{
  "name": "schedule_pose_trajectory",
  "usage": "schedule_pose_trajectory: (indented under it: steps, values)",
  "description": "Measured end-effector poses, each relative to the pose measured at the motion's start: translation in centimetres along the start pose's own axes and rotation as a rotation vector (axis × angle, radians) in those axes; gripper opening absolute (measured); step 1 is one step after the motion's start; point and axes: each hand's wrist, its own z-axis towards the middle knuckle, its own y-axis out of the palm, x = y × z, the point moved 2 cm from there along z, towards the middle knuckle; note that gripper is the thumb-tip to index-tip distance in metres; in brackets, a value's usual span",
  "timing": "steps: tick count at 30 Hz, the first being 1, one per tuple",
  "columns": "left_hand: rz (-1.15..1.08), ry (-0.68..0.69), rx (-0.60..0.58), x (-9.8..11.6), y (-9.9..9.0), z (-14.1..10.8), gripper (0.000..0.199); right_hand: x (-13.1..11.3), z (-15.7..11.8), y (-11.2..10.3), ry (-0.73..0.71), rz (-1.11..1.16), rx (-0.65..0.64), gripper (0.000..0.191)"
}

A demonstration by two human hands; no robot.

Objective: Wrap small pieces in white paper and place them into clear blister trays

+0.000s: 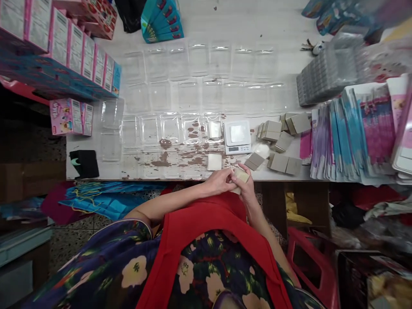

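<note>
Near the table's front edge, my right hand (248, 188) is wrapped round a small pale square block or stack of cards (240, 175); I cannot make out which. My left hand (221, 182) meets it from the left, its fingers closed at the block's edge. Just left of my hands lies a white square stack (214, 162) on the table. Beyond them stands a small white digital scale (238, 148) with a white square piece (237, 133) on its pan. One clear plastic tray holds another white square (215, 129).
Rows of clear plastic trays (169, 128) cover the table (206, 17). Grey card stacks (271, 130) lie right of the scale, beside piled printed packs (346, 128) and nested plastic trays (325, 71). Pink boxes (75, 45) line the left; a black holder (84, 164) sits front left.
</note>
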Motion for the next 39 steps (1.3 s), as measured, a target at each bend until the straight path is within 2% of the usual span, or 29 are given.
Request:
schedule_pose_trajectory:
  steps: [5,12,21,27,32,36,39]
  values:
    - [-0.138,-0.070,-0.091,-0.9,-0.3,1.1,0.017,0.2,0.1,-0.1,0.000,0.004,0.106,0.067]
    - [-0.507,-0.198,-0.180,-0.7,-0.9,2.7,0.022,-1.2,1.5,-0.5,0.011,0.021,0.066,0.065]
    - [-0.402,-0.189,-0.043,1.0,-0.7,4.2,0.021,-3.1,3.1,-1.6,0.046,0.005,0.011,0.066]
    - [-0.595,-0.299,0.066,0.9,0.6,5.7,0.017,-4.4,4.0,-2.5,0.063,0.036,-0.041,0.065]
    - [-0.559,-0.217,0.089,1.0,0.7,6.8,0.014,-4.6,4.7,-3.0,0.092,0.049,-0.061,0.067]
    - [-0.657,-0.276,0.115,0.6,0.9,7.3,0.020,-4.4,5.4,-3.9,0.067,0.031,-0.054,0.065]
    - [-0.706,-0.302,0.141,0.3,1.0,7.4,0.024,-4.5,6.0,-4.3,0.004,-0.085,-0.020,0.065]
